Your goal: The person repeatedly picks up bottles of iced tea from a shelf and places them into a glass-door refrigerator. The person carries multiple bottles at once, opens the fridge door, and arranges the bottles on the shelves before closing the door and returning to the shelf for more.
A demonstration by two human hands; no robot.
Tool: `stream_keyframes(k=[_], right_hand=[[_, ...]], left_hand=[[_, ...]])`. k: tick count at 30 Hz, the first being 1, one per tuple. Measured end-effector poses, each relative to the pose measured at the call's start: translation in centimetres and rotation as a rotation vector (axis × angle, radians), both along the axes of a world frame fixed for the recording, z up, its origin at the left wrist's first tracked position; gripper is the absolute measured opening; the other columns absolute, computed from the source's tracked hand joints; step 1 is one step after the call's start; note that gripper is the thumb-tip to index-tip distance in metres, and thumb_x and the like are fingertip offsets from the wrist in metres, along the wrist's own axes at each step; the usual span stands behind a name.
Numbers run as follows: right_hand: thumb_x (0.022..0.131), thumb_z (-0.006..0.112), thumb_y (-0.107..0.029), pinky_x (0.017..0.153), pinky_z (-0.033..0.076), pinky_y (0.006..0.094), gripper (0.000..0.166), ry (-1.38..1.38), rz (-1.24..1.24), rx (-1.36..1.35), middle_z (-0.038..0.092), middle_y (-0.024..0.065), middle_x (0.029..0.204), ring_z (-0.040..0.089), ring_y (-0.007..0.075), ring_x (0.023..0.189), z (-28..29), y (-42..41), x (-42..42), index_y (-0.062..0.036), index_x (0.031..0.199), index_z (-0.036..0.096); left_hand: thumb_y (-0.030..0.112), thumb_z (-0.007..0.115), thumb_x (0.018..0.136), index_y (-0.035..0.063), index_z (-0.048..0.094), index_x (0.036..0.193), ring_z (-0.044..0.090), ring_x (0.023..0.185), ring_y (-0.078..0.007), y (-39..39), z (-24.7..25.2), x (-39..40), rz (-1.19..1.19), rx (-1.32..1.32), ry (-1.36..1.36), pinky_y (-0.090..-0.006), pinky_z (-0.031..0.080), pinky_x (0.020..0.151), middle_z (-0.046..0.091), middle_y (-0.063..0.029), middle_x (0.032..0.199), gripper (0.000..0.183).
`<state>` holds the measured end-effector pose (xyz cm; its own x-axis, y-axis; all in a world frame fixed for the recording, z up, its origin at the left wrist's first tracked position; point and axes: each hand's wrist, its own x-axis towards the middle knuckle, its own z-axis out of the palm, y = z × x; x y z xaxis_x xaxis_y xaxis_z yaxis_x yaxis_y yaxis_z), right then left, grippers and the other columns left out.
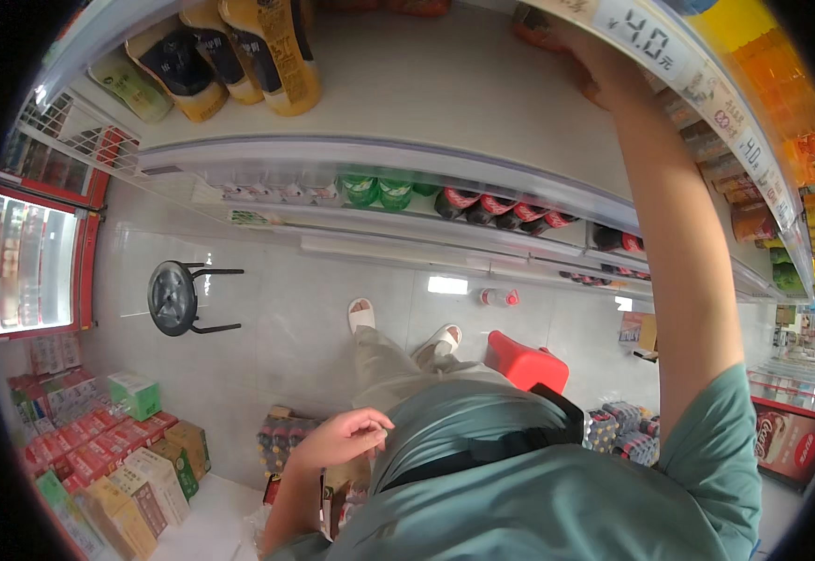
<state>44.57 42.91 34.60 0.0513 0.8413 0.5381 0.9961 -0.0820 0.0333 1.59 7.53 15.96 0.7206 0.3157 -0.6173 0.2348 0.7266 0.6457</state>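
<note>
My right hand (586,59) reaches deep onto the upper shelf (449,84), blurred and partly hidden by the price-label rail (660,52). It is beside a brownish-orange bottle (539,28) at the back; its grip is not clear. Below, at my waist, my left hand (352,436) hangs with loosely curled fingers and no visible object in it. Yellow bottles with dark labels (274,59) stand at the shelf's left end, alongside a pale green bottle (130,88).
Cola bottles (498,210) and green soda bottles (379,191) line the shelf below. On the floor are a black round stool (172,298), a red plastic stool (530,361) and a clear jug (497,298). Stacked cartons (99,442) and a red-framed fridge (35,263) stand left.
</note>
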Motion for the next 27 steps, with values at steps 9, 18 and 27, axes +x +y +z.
stream_keyframes(k=[9,18,27], right_hand=[[0.096,0.068,-0.005,0.106,0.047,0.0388,0.041,0.309,0.072,0.186,0.066,0.0163,0.127,0.061,0.0296,0.124,-0.5,2.2,2.1,0.0013,0.136,0.056],[0.097,0.067,-0.002,0.106,0.047,0.037,0.042,1.003,0.484,0.599,0.065,0.0155,0.129,0.061,0.0257,0.123,-4.1,-6.1,-5.5,0.0016,0.137,0.054],[0.084,0.075,0.003,0.119,0.029,0.0644,0.037,0.908,0.812,0.58,0.069,0.0125,0.116,0.058,0.0408,0.129,-2.6,-23.3,-15.0,-0.0117,0.112,0.055]], left_hand=[[0.016,0.064,0.105,0.0039,0.063,0.126,0.061,0.089,-0.0077,-0.3,-2.6,-0.9,0.288,0.235,0.139,-0.0266,0.051,0.078,0.068,-0.0004,0.099,0.024],[0.019,0.075,0.094,0.0042,0.064,0.126,0.07,0.099,-0.0267,13.4,7.6,5.9,0.149,1.059,0.304,-0.0361,0.055,0.089,0.071,-0.0123,0.111,0.037],[0.035,0.089,0.08,0.0099,0.022,0.156,0.044,0.14,-0.051,19.5,10.9,14.5,0.685,2.147,0.078,-0.0653,0.035,0.117,0.041,-0.0263,0.154,0.104]])
